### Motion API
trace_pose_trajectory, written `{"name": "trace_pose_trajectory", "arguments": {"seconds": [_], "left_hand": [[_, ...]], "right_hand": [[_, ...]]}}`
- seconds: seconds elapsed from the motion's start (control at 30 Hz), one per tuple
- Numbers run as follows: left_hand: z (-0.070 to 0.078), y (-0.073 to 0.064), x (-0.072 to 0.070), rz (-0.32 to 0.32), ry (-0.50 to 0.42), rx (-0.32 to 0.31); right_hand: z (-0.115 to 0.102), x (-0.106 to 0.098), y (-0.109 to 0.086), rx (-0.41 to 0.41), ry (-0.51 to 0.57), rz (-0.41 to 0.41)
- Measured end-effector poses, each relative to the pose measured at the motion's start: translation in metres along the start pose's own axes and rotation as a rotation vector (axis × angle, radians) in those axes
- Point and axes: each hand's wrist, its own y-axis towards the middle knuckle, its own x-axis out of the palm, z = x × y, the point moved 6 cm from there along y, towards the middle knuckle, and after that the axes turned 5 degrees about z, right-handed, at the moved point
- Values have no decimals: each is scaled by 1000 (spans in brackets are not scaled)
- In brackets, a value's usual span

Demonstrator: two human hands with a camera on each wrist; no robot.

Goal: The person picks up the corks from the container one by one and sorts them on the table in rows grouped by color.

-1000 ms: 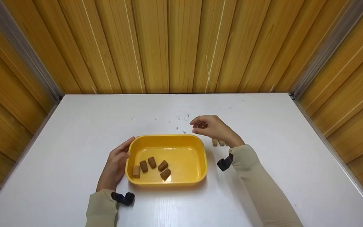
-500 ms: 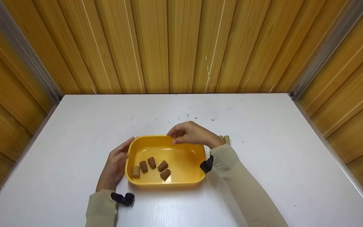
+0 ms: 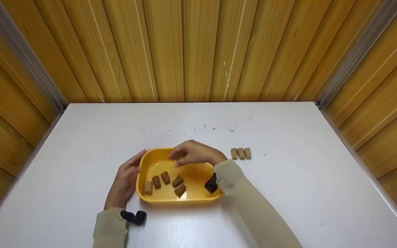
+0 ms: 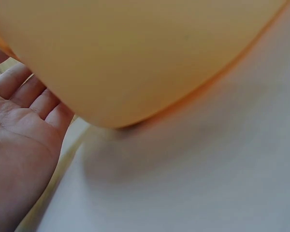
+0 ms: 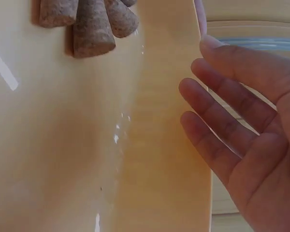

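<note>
A yellow tray (image 3: 198, 198) stands on the white table, with several brown tapered corks (image 3: 165, 177) lying in its left half. My left hand (image 3: 126, 177) rests against the tray's left end, thumb at the rim and fingers along the outside wall. In the left wrist view, the fingers (image 4: 29, 94) lie straight and partly pass behind the wall. Over the tray's back edge hovers my right hand (image 3: 193, 153), loosely bent and holding nothing. The right wrist view has its spread fingers (image 5: 217, 118) near the rim and corks (image 5: 93, 36) at the top.
To the right of the tray, three lighter corks (image 3: 241, 153) lie side by side on the table (image 3: 288, 193). Small dark specks (image 3: 205, 126) mark the tabletop behind the tray. Wood-patterned panels (image 3: 198, 51) enclose the back and both sides.
My right hand has moved left and toward me, from behind the tray's right corner to over its back edge. The three corks on the table are now uncovered. Left hand and tray keep their place.
</note>
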Motion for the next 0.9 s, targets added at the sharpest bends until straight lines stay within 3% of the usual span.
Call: {"name": "trace_pose_trajectory", "arguments": {"seconds": [0.3, 0.9], "left_hand": [[1, 2, -1, 17, 0, 5], [-1, 2, -1, 18, 27, 8]], "right_hand": [[-9, 22, 13, 27, -27, -117], [-18, 50, 29, 23, -8, -201]]}}
